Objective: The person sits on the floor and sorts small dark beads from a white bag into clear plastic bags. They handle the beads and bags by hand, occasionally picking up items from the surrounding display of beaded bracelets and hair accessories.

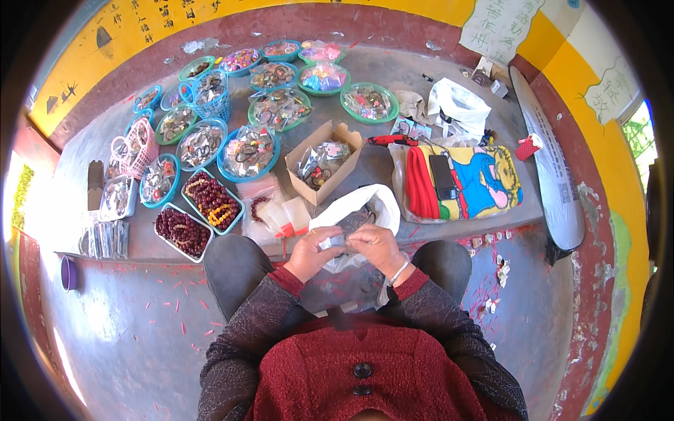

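Observation:
Over a white plastic bag (382, 203) that stands with its mouth spread, my two hands meet in front of my knees. My left hand (309, 255) is closed, its thumb and fingers pinching a small clear plastic packet (333, 241). My right hand (381, 250) touches the packet's right side with its fingertips pressed together; what they grip is too small to make out. Dark items inside the white bag show just behind my fingers. A cardboard box (302, 184) of packed trinkets stands behind the bag. Left of it lie clear plastic sleeves (274, 216).
Two trays of dark red bead bracelets (184, 233) sit at the left. Round baskets (248, 156) of packaged trinkets crowd behind them. At right lie a colourful folded cloth (484, 184) and a phone (443, 175). A purple bucket (69, 273) stands on the floor.

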A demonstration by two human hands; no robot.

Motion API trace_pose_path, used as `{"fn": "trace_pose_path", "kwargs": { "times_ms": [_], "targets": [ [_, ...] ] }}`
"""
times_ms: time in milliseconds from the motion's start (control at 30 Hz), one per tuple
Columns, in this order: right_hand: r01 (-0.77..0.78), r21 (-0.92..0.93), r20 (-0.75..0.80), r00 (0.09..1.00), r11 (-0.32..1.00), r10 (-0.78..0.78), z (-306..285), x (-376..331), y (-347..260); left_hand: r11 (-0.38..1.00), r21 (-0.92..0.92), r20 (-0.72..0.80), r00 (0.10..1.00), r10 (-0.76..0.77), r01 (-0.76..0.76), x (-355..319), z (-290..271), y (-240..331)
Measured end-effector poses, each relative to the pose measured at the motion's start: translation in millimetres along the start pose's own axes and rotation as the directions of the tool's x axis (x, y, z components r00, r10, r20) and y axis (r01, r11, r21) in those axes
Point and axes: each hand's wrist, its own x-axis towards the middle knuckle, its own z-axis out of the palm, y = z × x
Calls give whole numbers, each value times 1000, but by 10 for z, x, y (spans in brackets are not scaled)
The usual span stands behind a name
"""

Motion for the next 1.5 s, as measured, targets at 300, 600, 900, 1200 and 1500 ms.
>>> {"fn": "trace_pose_path", "kwargs": {
  "times_ms": [300,600,900,1200,1500],
  "targets": [
    [55,47,66,996,997,-58,-6,-9,-40,990,116,61,995,74,-81,-17,-4,-90],
    [-47,72,37,998,996,44,-79,16,-41,997,-43,33,997,-66,67,-8,-36,-196],
    [-187,191,-64,977,963,203,-60,18,5,971,238,-51,998,27,-14,-13,-56,-126],
    [-170,-30,-32,985,985,169,-153,23,-4,897,386,-159,974,-164,214,425,-256,-8],
    [-91,-166,7,996,982,94,-157,31,-18,854,-486,-286,889,-359,188,1444,-359,-161]
  ]
}}
